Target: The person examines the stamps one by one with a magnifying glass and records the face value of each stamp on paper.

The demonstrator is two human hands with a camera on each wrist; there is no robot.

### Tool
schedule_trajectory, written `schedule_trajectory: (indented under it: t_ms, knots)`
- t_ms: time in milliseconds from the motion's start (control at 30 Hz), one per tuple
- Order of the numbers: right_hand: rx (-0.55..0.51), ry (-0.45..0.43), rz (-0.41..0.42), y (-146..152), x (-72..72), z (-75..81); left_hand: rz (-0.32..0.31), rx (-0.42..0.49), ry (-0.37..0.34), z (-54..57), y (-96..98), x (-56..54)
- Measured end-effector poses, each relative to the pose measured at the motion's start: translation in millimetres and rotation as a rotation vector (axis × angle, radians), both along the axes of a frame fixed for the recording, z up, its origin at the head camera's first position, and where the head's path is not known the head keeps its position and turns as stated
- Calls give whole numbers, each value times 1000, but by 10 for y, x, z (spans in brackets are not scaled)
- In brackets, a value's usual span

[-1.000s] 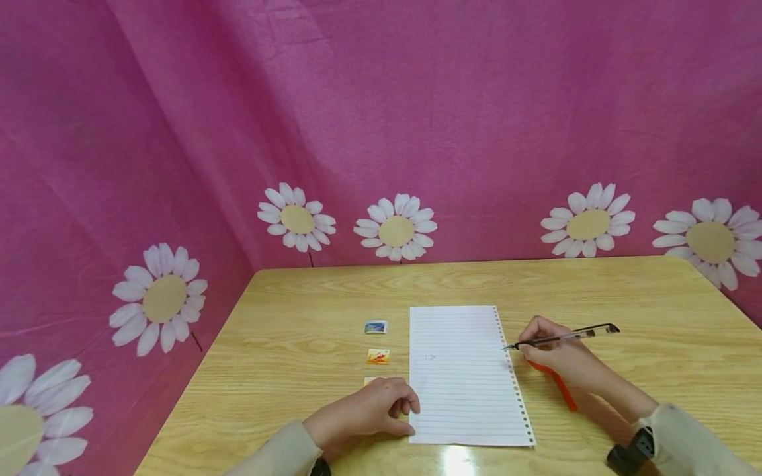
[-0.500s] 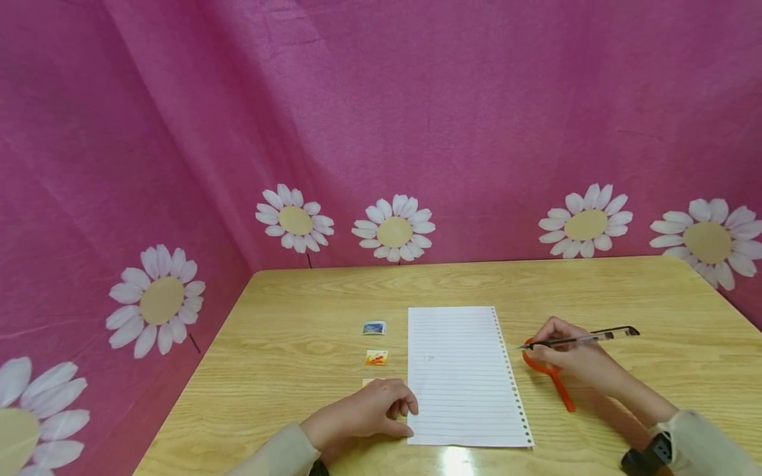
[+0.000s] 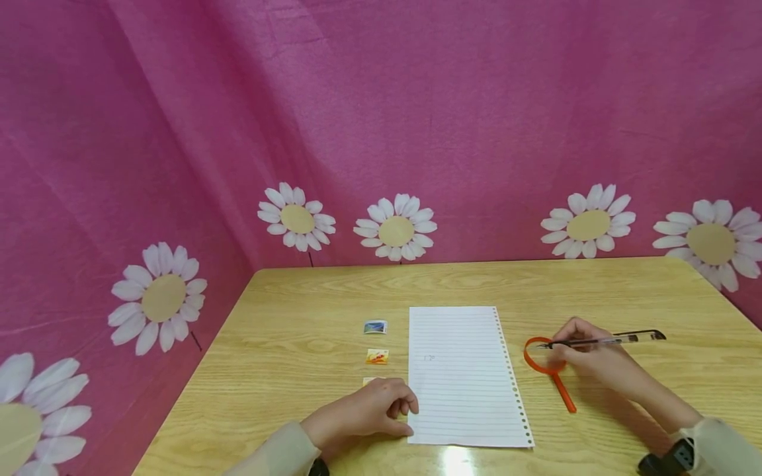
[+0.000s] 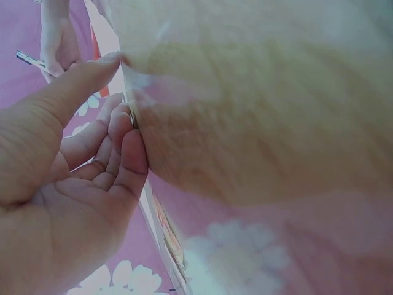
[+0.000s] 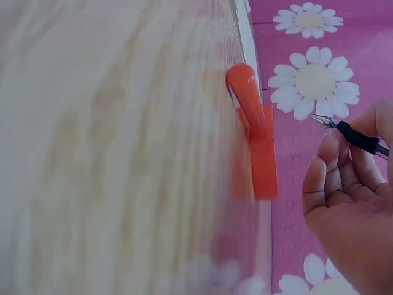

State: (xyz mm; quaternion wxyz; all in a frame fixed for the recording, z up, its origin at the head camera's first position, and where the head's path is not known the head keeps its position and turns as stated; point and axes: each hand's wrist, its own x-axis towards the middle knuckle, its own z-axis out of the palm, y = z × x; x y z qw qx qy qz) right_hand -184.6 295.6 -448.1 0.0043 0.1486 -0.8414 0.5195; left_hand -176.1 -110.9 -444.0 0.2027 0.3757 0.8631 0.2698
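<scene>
My right hand (image 3: 598, 354) pinches a black-gripped, clear-barrelled pen (image 3: 631, 338), its tip pointing left above the ring of an orange magnifying glass (image 3: 562, 391). In the right wrist view the pen (image 5: 359, 137) is raised off the table, and the orange handle (image 5: 247, 98) shows beside the hand. My left hand (image 3: 375, 408) rests at the lower left edge of a lined sheet of paper (image 3: 464, 396), fingers loosely bent with the fingertips on the table and paper edge. Small handwritten marks stand on the sheet's left part.
Left of the sheet, stamp-like picture pieces lie in a column: a blue one (image 3: 375, 327), a yellow-and-red one (image 3: 377, 357), and another yellow one (image 3: 372, 381) partly hidden by the left hand. A pink flowered curtain (image 3: 476, 132) hangs behind the wooden table (image 3: 286, 344).
My right hand has moved right with the pen, from the sheet's punched edge to over the magnifying glass, uncovering more of its ring. The left hand and sheet stay in place.
</scene>
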Motion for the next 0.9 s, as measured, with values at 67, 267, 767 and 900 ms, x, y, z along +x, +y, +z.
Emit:
schedule_trajectory:
  t_ms: [67, 267, 767, 900]
  knots:
    - [15, -6, -20, 40, 5, 1, 3, -3, -3, -1, 0, -1]
    - [75, -8, -74, 138, 19, -2, 0, 0, 0, -5, -1, -6]
    - [173, 18, -148, 337, 92, -19, 5, 9, -11, -5, -3, -4]
    - [188, 22, -165, 403, 104, -26, 6, 6, -5, -1, -6, 1]
